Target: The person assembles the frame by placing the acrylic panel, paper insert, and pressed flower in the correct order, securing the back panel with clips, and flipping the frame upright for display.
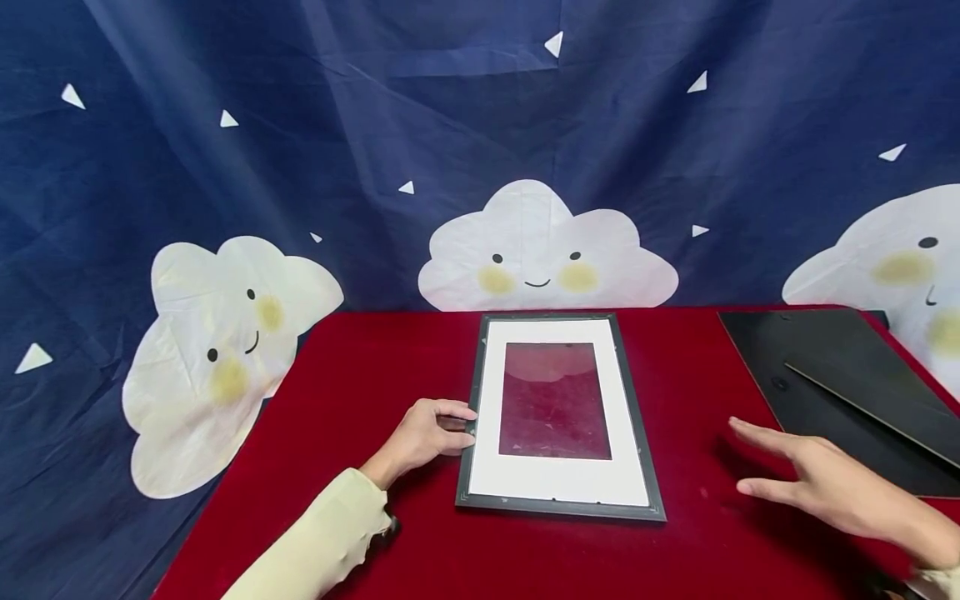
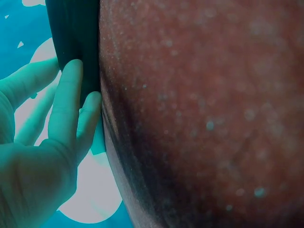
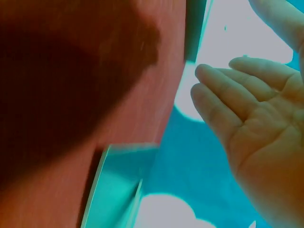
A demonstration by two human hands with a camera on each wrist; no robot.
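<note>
A dark grey picture frame [image 1: 652,475] lies flat on the red cloth, with a white mat [image 1: 555,482] inside it. The mat's rectangular window lets the red show through, and faint reflections cross it. At the frame's left edge my left hand [image 1: 420,435] touches the side with its fingertips; in the left wrist view the fingers [image 2: 71,99] lie extended against the dark side. My right hand [image 1: 832,483] hovers over the cloth to the right of the frame, fingers straight and apart, holding nothing. Its bare palm [image 3: 270,128] shows in the right wrist view.
On the right lies a black backing board [image 1: 817,350] with a thin raised strut [image 1: 870,407]. Red cloth [image 1: 375,358] covers the table. Behind it hangs a dark blue curtain [image 1: 480,108] printed with smiling clouds and white triangles.
</note>
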